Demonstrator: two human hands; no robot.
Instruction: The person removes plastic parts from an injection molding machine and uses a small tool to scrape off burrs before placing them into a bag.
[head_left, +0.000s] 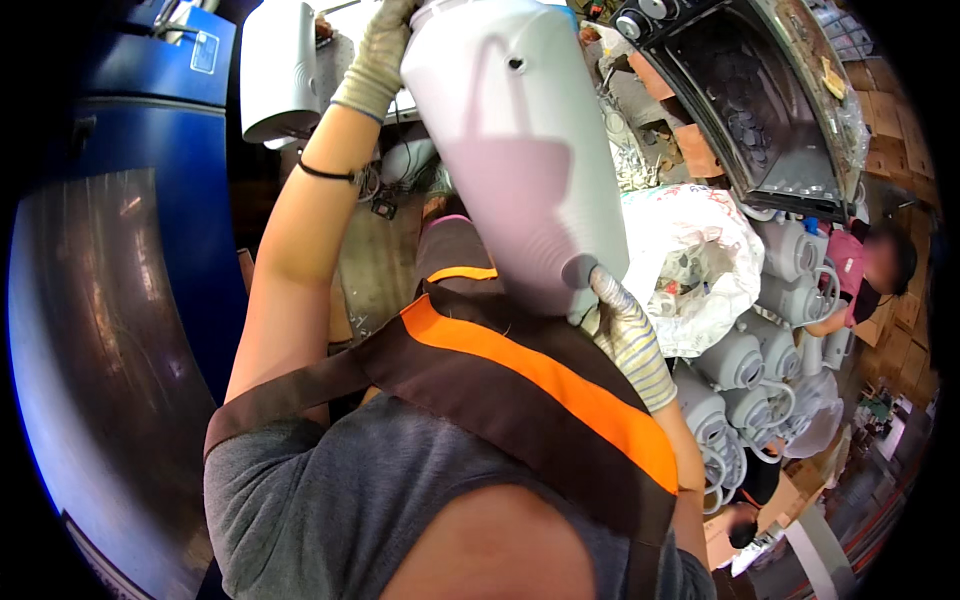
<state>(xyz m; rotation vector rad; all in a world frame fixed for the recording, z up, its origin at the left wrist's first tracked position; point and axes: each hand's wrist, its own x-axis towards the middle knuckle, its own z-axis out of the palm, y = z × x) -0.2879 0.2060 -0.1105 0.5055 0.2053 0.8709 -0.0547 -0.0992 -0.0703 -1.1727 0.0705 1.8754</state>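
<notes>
A large pale grey plastic housing (525, 157), tapered and hollow-looking, lies tilted across both arms in front of my chest. My left hand (386, 49), in a knit work glove, grips its far end at the top of the view; the fingertips are partly hidden. My right hand (626, 330), in a striped knit glove, holds the near end, with the thumb beside a dark round recess (580, 271). A small round hole (516, 64) shows in the housing's wall. Another pale housing (279, 67) rests on the work surface beyond my left forearm.
A white plastic sack (686, 262) with small parts stands to the right. Behind it are several grey canisters with hoses (727, 360). A black-framed open box (750, 112) is at the upper right, a blue cabinet (187, 225) at the left. Two people (851, 259) are at the right.
</notes>
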